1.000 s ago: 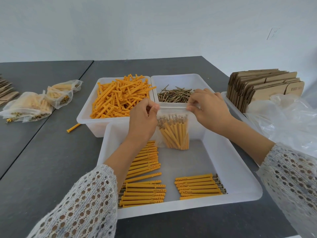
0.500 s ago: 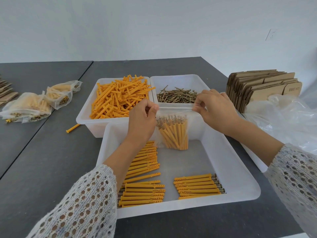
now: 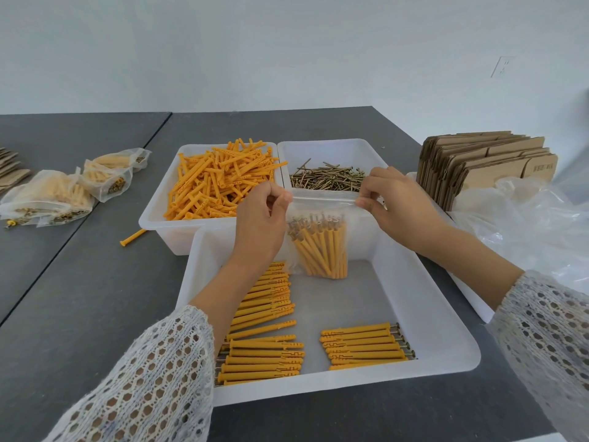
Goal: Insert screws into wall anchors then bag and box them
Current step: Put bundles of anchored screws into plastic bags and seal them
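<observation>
A clear zip bag [image 3: 322, 244] full of orange anchors with screws hangs upright over the near white tray [image 3: 424, 314]. My left hand [image 3: 261, 224] pinches the left end of its zip strip. My right hand [image 3: 395, 202] pinches the right end, and the strip is stretched level between them. Assembled anchors lie in rows in the tray, one group at the left [image 3: 264, 330] and one at the front right [image 3: 363, 346]. Behind it, one bin holds loose orange anchors [image 3: 220, 180] and another holds screws [image 3: 328, 180].
Filled bags [image 3: 63, 193] lie on the dark table at the left, and a single anchor [image 3: 132, 237] lies loose by the anchor bin. Flat cardboard boxes [image 3: 484, 167] stand stacked at the right, with crumpled clear plastic [image 3: 535, 224] in front of them.
My right hand has slid to the right along the zip strip, away from my left hand. The bag still hangs over the tray and my left hand has stayed put.
</observation>
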Demonstrator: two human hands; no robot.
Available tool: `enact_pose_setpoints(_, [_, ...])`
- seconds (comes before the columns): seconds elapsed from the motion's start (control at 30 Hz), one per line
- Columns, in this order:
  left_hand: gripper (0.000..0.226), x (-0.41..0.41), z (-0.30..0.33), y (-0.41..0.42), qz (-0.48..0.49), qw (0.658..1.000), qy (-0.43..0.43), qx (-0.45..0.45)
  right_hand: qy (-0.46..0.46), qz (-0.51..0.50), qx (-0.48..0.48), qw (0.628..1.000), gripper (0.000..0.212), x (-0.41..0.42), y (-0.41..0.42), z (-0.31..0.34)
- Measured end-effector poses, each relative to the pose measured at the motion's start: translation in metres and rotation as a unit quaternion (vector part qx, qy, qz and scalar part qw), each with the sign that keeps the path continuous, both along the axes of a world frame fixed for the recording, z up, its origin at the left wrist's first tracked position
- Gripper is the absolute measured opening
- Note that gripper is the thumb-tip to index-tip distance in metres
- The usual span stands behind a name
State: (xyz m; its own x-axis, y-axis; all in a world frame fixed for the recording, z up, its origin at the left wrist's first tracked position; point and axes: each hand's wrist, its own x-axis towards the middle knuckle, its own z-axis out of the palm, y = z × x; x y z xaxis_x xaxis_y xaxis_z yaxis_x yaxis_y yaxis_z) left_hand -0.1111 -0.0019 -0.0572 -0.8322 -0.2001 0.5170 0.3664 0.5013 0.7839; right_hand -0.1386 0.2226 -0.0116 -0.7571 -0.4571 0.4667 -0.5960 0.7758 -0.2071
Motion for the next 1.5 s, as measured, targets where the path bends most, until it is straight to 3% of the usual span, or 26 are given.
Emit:
enact_pose_setpoints(0.4, [0.015, 0.002, 0.0, 0.002, -0.022, 0.999, 0.034, 0.016, -0.043, -0.011, -0.145, 0.988, 0.01, 0.004, 0.001, -0.017])
enact_pose_setpoints(0.7, [0.017, 0.004, 0.0, 0.005, -0.048, 0.999, 0.018, 0.014, -0.059, -0.007, -0.178, 0.982, 0.009, 0.012, -0.015, -0.012])
enact_pose_setpoints(1.1, [0.018, 0.0, 0.007, 0.003, -0.073, 0.99, -0.051, 0.108, -0.159, -0.014, -0.21, 0.965, 0.017, 0.01, -0.02, -0.007])
enact_pose_setpoints(1.3, [0.019, 0.011, 0.02, 0.002, -0.15, 0.968, -0.092, 0.179, -0.17, 0.014, -0.313, 0.934, 0.019, 0.025, -0.023, 0.018])
enact_pose_setpoints(1.43, [0.041, 0.017, 0.028, 0.006, -0.238, 0.935, -0.187, 0.184, -0.176, 0.011, -0.412, 0.894, 0.021, 0.037, -0.027, 0.046])
enact_pose_setpoints(1.5, [0.064, 0.024, 0.036, 0.012, -0.291, 0.916, -0.218, 0.167, -0.199, 0.02, -0.472, 0.859, 0.019, 0.045, -0.03, 0.058])
